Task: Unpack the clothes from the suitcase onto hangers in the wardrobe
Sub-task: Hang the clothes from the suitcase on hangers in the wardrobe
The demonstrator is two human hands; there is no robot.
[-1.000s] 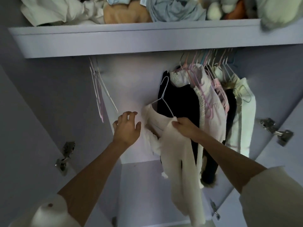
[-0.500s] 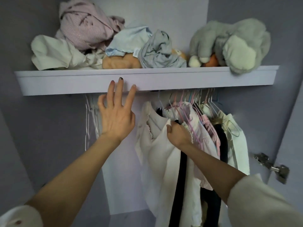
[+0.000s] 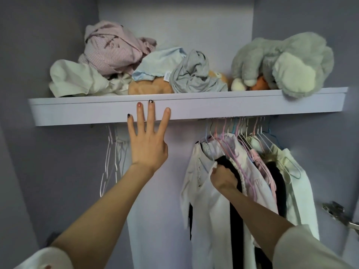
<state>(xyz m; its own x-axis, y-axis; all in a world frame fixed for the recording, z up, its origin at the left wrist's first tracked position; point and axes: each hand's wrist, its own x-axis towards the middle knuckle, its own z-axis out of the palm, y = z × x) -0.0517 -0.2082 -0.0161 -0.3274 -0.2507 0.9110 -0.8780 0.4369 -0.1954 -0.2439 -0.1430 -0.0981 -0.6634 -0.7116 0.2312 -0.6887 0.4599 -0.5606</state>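
Head view: right hand [image 3: 223, 176] grip pinches the white garment [image 3: 200, 183] at its collar; it hangs at the left end of the hung clothes [image 3: 258, 171] under the shelf [image 3: 233, 107]. Left hand [image 3: 146, 144] grip released, fingers straight near the shelf edge. Spare hangers [image 3: 111, 152] hang left. Suitcase out of sight; remaining load unknown.

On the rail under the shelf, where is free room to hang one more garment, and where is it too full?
The free stretch lies between the empty hangers on the left and the white garment that the right hand grips. The left hand reaches up in front of that gap, fingers straight against the shelf edge. To the right, the hanging clothes are packed tightly. The shelf top is crowded too.
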